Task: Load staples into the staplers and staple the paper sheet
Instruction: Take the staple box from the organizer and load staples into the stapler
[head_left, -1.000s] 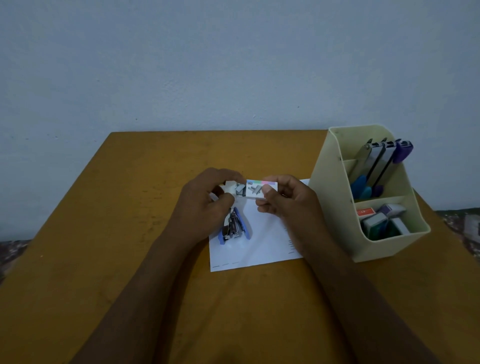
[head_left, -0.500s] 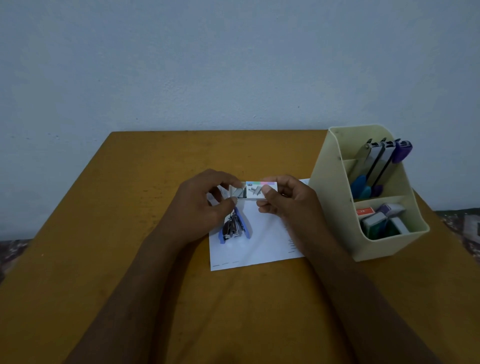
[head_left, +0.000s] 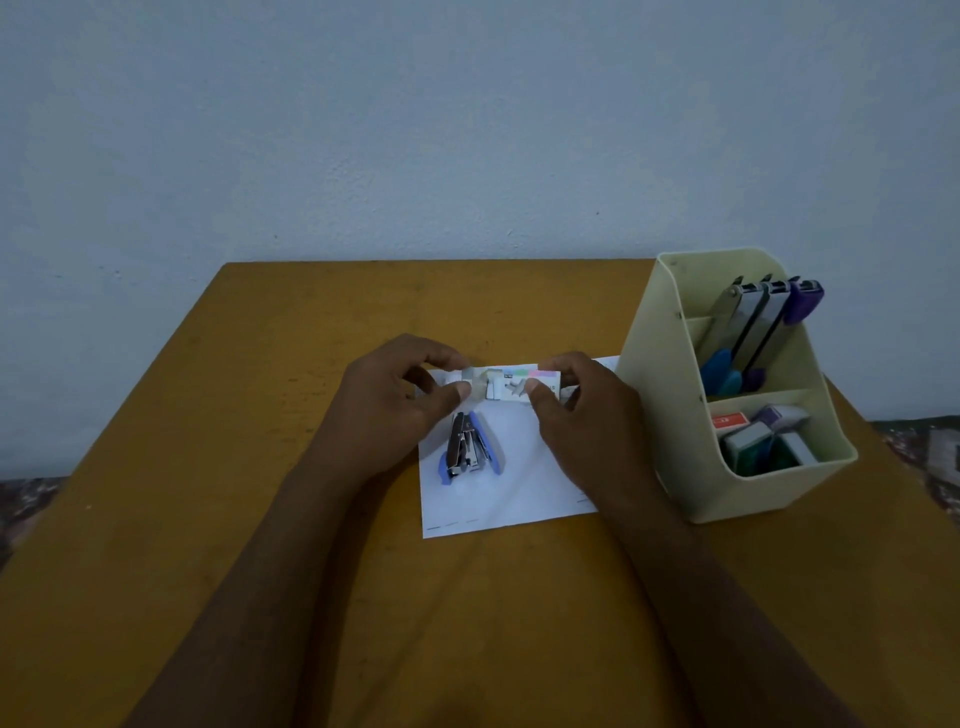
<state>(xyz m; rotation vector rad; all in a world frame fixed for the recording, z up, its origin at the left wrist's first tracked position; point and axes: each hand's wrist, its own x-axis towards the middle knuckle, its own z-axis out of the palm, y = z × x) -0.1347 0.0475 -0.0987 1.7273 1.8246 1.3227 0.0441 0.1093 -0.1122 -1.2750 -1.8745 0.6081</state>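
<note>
Over the paper sheet my right hand pinches the staple box and my left hand pinches its tray; the blue stapler lies open on the sheet, seemingly unloaded.

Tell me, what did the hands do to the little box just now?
The left hand, pinching a grey inner piece, has slid it a little leftward out of the staple box. The right hand still grips the box. The blue stapler lying on the paper sheet, the sheet and the cream organizer stayed put.
</note>
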